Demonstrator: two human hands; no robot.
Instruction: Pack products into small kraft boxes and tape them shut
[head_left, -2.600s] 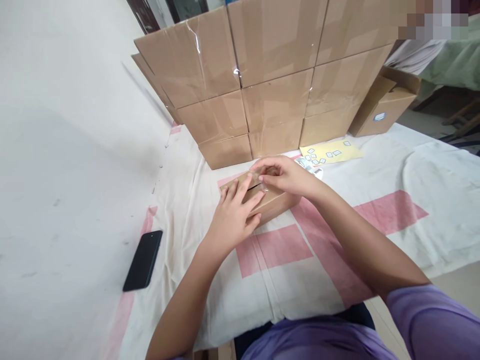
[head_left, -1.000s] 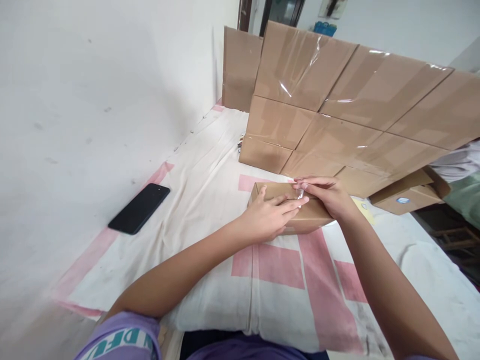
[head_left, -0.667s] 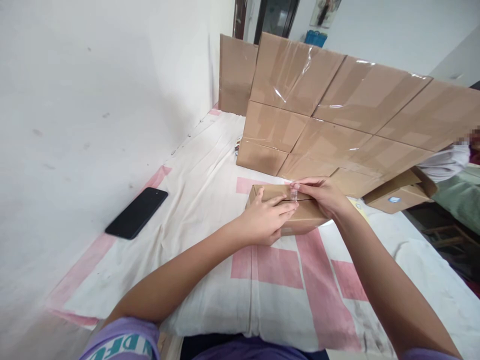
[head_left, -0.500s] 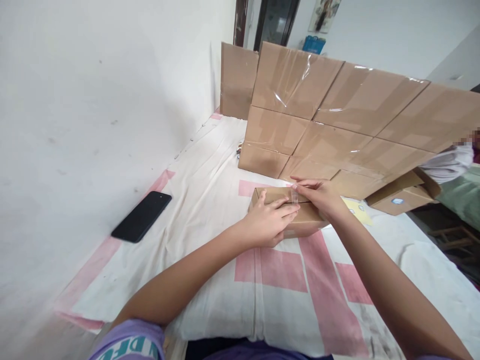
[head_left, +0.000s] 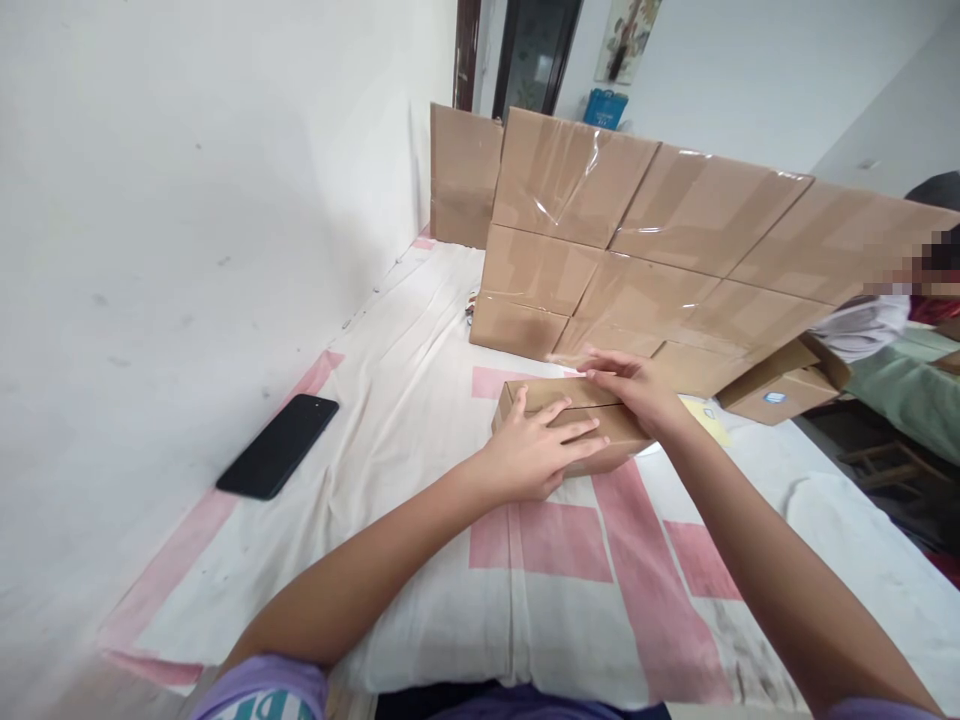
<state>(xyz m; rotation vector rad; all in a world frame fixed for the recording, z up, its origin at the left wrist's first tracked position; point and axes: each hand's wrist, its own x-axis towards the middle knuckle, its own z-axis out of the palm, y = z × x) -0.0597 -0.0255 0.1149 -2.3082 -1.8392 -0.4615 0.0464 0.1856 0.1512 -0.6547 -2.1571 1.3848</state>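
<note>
A small brown cardboard box [head_left: 615, 432] rests on the cloth in front of me, its two top flaps meeting at a seam. My left hand [head_left: 536, 450] lies across its top and near left side with fingers spread. At the far edge of the box, my right hand [head_left: 626, 390] has thumb and fingers pinched together. From those fingertips a clear, blurred strip of tape [head_left: 566, 358] sticks out to the left, above the far edge. The underside of the box is hidden.
A tall taped cardboard screen [head_left: 622, 240] stands right behind the box. A black phone [head_left: 277, 446] lies on the left by the white wall. To the right are yellow paper [head_left: 709, 420], an open carton [head_left: 784, 395] and another person's sleeve [head_left: 862, 325].
The clear tape strip that lay across the box's seam is now off it, at my right fingertips beyond the far edge. My left fingers have spread wider. The view has shifted slightly.
</note>
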